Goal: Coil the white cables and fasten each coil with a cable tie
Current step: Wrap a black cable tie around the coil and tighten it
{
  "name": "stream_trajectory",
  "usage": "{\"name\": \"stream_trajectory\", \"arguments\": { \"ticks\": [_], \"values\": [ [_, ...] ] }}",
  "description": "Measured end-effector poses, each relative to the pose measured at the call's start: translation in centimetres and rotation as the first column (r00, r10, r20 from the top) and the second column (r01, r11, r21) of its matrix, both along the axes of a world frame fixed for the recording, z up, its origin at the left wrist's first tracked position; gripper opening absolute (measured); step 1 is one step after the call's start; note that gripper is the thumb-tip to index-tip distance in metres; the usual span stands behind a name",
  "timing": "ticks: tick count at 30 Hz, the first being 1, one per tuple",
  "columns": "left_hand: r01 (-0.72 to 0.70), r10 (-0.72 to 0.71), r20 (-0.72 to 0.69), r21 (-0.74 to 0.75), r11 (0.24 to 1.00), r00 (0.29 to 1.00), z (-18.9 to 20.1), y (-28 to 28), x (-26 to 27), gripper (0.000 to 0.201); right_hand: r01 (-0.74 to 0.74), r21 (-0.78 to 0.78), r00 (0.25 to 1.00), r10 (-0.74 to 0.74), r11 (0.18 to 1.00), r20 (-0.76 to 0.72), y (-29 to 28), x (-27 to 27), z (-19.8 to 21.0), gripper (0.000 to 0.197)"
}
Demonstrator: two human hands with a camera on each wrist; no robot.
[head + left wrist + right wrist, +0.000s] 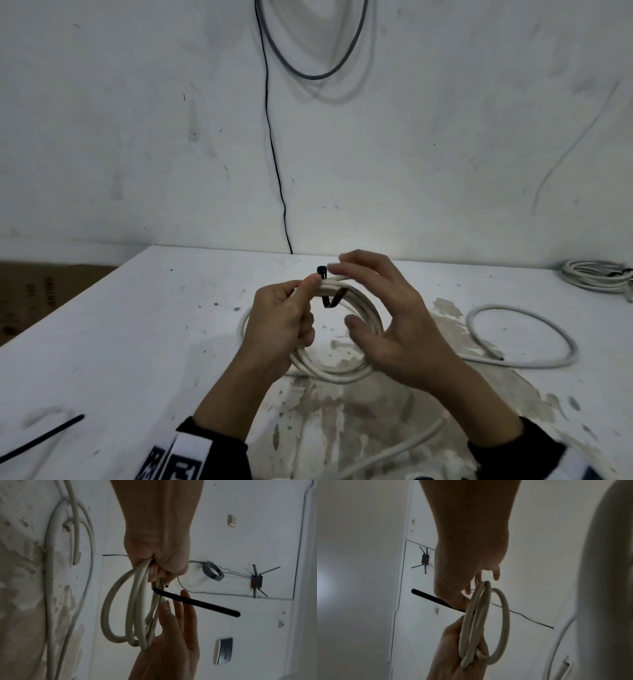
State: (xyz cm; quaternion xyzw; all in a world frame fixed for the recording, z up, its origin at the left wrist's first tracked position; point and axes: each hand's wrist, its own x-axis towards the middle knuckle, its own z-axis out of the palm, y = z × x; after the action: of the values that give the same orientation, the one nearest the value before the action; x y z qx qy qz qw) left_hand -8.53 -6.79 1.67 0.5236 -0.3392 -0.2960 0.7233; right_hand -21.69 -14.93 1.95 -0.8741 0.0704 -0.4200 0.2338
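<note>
Left hand (286, 322) grips coil (356, 371); right hand (394, 322) spread.

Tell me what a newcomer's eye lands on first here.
The white cable coil held above the table's middle, gripped by the left hand, with a black cable tie looped around its top. The right hand hovers open beside it. Another tied coil lies at the far right.

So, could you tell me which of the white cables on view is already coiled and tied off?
The small coil lying at the table's far right edge, apart from both hands. The coil in the left hand has its black tie unfastened.
</note>
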Motion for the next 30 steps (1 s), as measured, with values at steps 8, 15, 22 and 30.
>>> {"name": "stream_trajectory", "arguments": {
  "ticks": [8, 15, 22, 30],
  "values": [
    [0.042, -0.042, -0.054, 0.012, 0.999, 0.998, 0.3, 0.1, -0.2, 0.038, -0.062, 0.487, 0.994, 0.011, 0.871, 0.107, 1.0, 0.9, 0.3, 0.030],
    [-0.029, 0.027, 0.154, 0.009, 1.000, 0.988, 0.5, 0.1, -1.1, 0.023, -0.091, 0.767, 0.993, -0.004, 0.635, 0.122, 0.8, 0.6, 0.9, 0.033],
    [-0.059, 0.057, 0.198, 0.000, 0.998, 0.978, 0.5, 0.1, -1.2, 0.022, -0.021, 0.716, 0.999, -0.014, 0.698, 0.042, 1.2, 0.4, 1.2, 0.025],
    [-0.070, 0.067, 0.218, 0.009, 0.997, 0.974, 0.5, 0.2, -1.2, 0.021, -0.022, 0.698, 0.999, -0.002, 0.715, 0.033, 1.4, 0.3, 1.3, 0.026]
  ]
}}
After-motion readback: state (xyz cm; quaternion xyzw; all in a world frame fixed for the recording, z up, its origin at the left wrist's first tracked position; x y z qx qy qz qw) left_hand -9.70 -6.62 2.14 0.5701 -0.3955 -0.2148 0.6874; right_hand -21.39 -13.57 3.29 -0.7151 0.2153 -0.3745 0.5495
